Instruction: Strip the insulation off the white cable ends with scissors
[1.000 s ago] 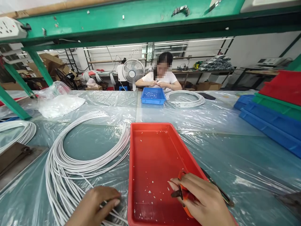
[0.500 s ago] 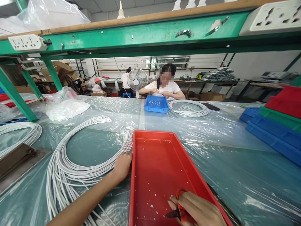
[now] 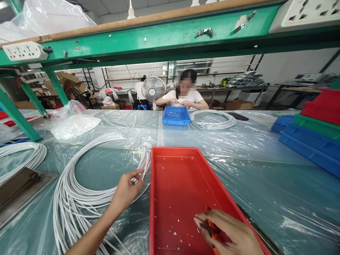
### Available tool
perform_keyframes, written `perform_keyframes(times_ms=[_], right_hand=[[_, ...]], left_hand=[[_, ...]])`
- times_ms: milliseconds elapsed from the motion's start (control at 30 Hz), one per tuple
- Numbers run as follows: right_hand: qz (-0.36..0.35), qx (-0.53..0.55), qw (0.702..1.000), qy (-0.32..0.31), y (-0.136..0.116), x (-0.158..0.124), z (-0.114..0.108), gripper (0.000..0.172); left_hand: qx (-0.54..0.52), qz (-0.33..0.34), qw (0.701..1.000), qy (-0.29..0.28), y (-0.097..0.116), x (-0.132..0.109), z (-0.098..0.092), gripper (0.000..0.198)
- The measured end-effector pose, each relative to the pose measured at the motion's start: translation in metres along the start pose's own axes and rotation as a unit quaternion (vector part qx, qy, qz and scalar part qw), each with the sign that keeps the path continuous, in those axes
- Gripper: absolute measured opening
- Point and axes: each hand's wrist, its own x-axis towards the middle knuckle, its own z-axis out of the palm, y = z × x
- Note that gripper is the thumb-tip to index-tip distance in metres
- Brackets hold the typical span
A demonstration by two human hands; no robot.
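My left hand (image 3: 126, 190) is stretched out over the loop of white wires (image 3: 62, 193) lying on the plastic-covered table (image 3: 260, 170), and I've got thumb and fingertips pinched round a few strands right where the ends fan out, just beside the left rim of the red tray (image 3: 183, 177). The rest of the loop curves away to the left of my wrist. My right hand (image 3: 231, 234) is down at the near corner of the tray, curled tight around the orange-handled cutters (image 3: 211, 226), dark tip pointing left over the little white scraps on the tray floor. Across the table a co-worker (image 3: 191, 97) sits behind a blue tray (image 3: 174, 117) with another wire coil (image 3: 214, 119) next to it.
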Motion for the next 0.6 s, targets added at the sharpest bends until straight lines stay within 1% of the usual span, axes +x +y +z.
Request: perform_keyframes(times_ms=[100, 200, 267, 333, 400, 500, 600], right_hand=[[0.100, 0.081, 0.991, -0.019, -0.010, 0.012, 0.004, 0.020], [0.216, 0.181, 0.959, -0.020, -0.019, 0.029, 0.007, 0.024], [0.263, 0.236, 0.935, -0.004, -0.024, 0.040, 0.008, 0.030], [0.279, 0.277, 0.919, 0.007, -0.028, 0.050, 0.007, 0.033], [0.272, 0.309, 0.911, 0.002, -0.031, 0.057, 0.008, 0.030], [0.249, 0.324, 0.913, -0.015, -0.035, 0.060, 0.010, 0.023], [0.241, 0.314, 0.918, -0.013, -0.039, 0.059, 0.012, 0.022]], left_hand=[[-0.027, 0.012, 1.000, -0.009, 0.014, -0.023, 0.002, 0.029], [-0.027, 0.057, 0.998, -0.021, 0.022, -0.042, 0.005, 0.022], [-0.025, 0.085, 0.996, -0.028, 0.025, -0.051, 0.005, 0.022], [-0.018, 0.100, 0.994, -0.041, 0.027, -0.058, 0.004, 0.023], [0.001, 0.112, 0.992, -0.056, 0.027, -0.061, 0.004, 0.025], [0.042, 0.142, 0.986, -0.076, 0.022, -0.062, 0.007, 0.028], [0.085, 0.173, 0.978, -0.081, 0.014, -0.064, 0.015, 0.031]])
